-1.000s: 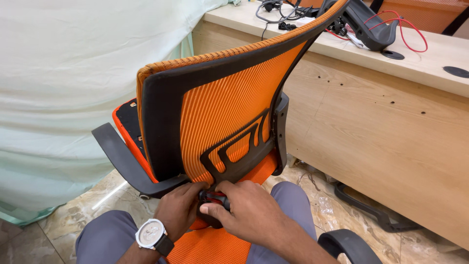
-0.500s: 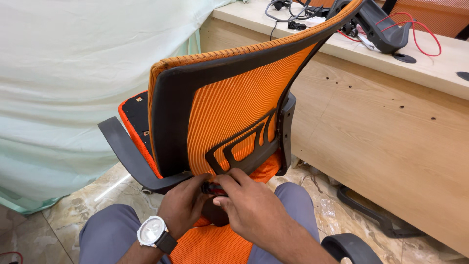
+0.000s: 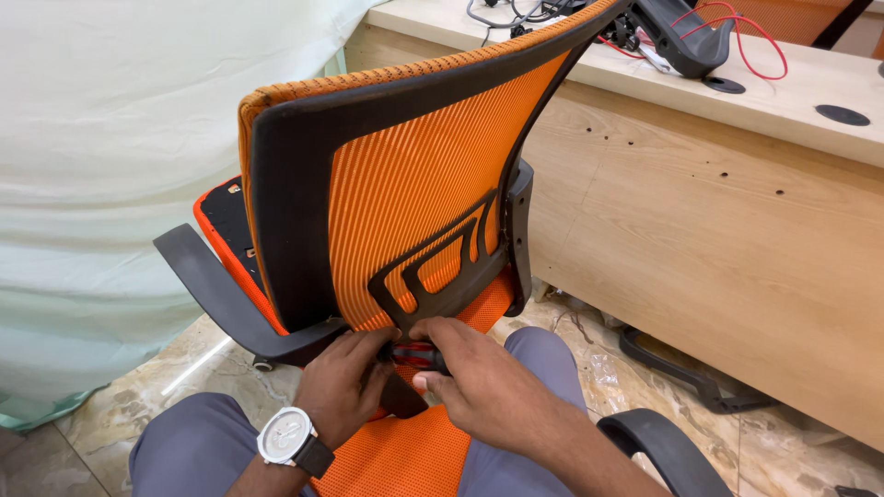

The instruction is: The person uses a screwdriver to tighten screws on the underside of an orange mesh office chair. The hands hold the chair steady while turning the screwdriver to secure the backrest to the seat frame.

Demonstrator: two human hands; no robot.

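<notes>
Orange mesh chair back (image 3: pixel 414 193) leans between the person's knees. The right hand (image 3: pixel 488 387) is closed round a red-and-black tool (image 3: pixel 416 354) at its base; the left hand (image 3: pixel 345 382), fingers curled, steadies the joint there.

An office fit-out or assembly space is suggested by the wooden desk (image 3: pixel 700 230) at two o'clock, tangled cables (image 3: pixel 727 37) and a draped sheet (image 3: pixel 101 184) at nine o'clock.
</notes>
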